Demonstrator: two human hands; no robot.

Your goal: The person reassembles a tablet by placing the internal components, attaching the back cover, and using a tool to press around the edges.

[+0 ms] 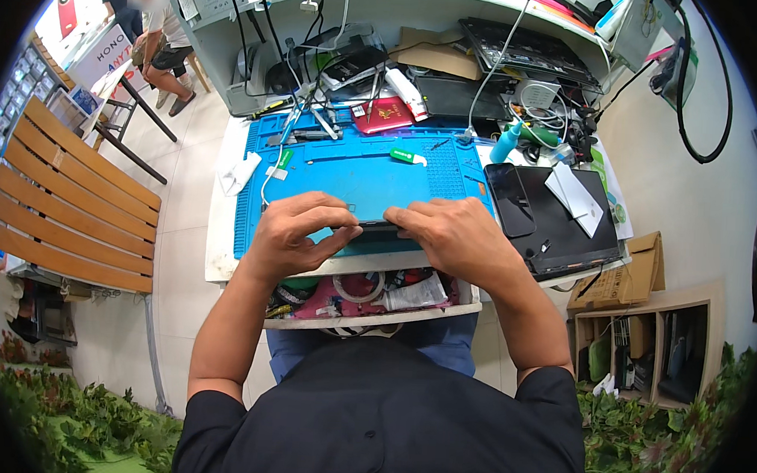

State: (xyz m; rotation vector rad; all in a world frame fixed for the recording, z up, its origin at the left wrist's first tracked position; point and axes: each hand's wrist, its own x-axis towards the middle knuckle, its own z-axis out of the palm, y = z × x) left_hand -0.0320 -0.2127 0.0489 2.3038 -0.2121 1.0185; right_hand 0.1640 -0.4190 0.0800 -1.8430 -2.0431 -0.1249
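Between my two hands is a thin dark phone-like slab, tilted so that mostly its edge shows, just above the front of a blue work mat. My left hand pinches its left end between thumb and fingers. At the other end, the fingers of my right hand close on its top edge and corner. The slab's faces are mostly hidden. A small green-and-white piece lies on the mat beyond my hands. To the right, a dark smartphone rests partly on a black laptop-like panel.
Below the mat, an open drawer full of odds and ends juts toward my lap. Tools, cables and a red booklet crowd the back. A teal bottle stands at the right, near white papers. A crumpled tissue lies left.
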